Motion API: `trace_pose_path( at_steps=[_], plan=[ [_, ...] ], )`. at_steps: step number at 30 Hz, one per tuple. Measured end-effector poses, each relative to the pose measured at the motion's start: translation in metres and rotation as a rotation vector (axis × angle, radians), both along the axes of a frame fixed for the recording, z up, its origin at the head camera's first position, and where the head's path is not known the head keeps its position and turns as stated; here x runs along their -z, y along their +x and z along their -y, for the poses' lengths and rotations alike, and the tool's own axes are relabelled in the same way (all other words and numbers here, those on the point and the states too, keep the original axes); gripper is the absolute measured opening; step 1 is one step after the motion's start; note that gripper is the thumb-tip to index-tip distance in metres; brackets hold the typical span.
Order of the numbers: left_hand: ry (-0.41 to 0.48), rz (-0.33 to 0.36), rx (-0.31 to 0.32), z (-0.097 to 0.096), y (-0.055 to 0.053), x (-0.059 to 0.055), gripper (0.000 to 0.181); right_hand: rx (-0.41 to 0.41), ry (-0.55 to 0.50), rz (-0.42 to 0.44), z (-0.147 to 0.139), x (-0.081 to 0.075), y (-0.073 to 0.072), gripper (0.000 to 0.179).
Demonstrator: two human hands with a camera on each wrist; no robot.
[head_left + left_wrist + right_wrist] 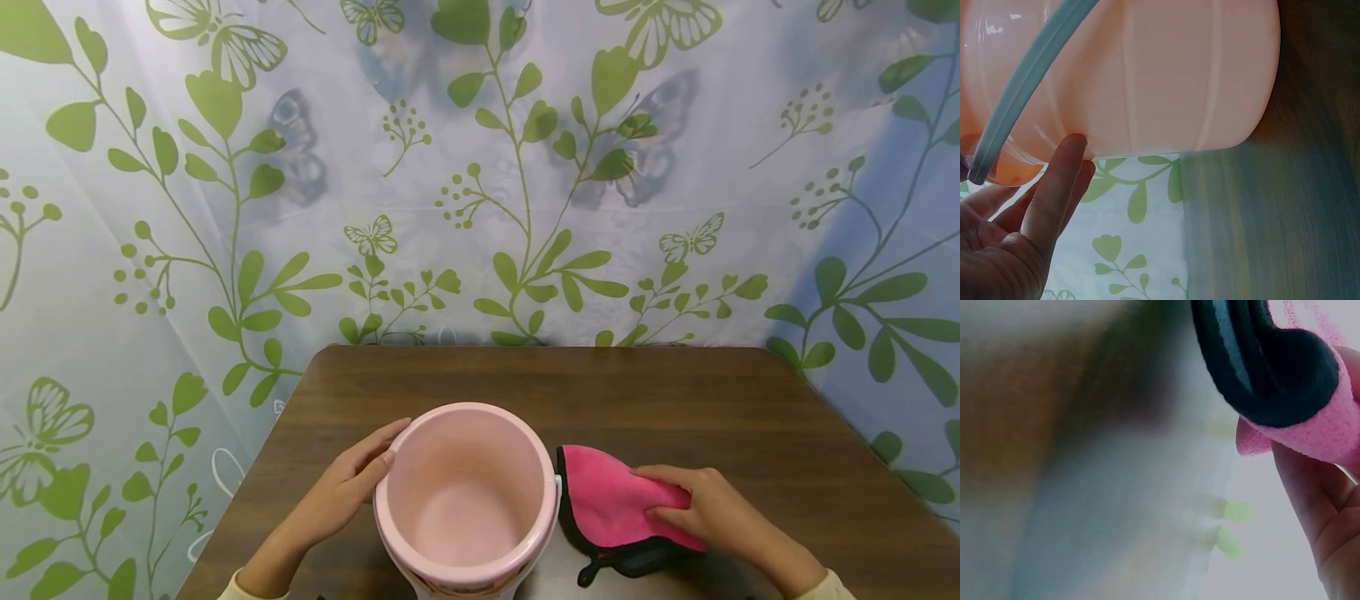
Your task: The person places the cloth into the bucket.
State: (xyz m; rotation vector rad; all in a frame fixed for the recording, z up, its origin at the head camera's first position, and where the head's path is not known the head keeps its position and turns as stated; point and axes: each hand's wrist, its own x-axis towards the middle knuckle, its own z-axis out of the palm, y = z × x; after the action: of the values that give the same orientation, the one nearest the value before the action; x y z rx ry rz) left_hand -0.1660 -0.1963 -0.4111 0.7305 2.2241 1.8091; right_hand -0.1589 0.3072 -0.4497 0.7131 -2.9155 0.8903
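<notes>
Bucket (468,500), pink, on the table (675,392): we judge it light, stiff and slick, best steadied by its rim; the left hand (341,487) touches its side, fingers extended. Cloth (603,500), just beside: soft, we judge, its fold pinched by the right hand (701,508).

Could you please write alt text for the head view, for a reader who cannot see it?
A person's left hand touches a pale pink bucket on a brown table, while the right hand grips a bright pink cloth with black edging beside it. Behind is a pale backdrop with green leaves and butterflies.
</notes>
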Motion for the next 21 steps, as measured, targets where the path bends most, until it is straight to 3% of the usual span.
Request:
trace_pose_path(
  at_steps=[15, 21],
  plan=[
    [-0.017, 0.008, -0.021, 0.001, -0.002, 0.000, 0.049, -0.009, -0.040, -0.223, 0.000, -0.029, -0.010, 0.047],
    [-0.008, 0.013, -0.016, 0.001, -0.002, 0.001, 0.049, -0.015, -0.051, -0.260, 0.001, -0.041, -0.014, 0.048]
  ],
)
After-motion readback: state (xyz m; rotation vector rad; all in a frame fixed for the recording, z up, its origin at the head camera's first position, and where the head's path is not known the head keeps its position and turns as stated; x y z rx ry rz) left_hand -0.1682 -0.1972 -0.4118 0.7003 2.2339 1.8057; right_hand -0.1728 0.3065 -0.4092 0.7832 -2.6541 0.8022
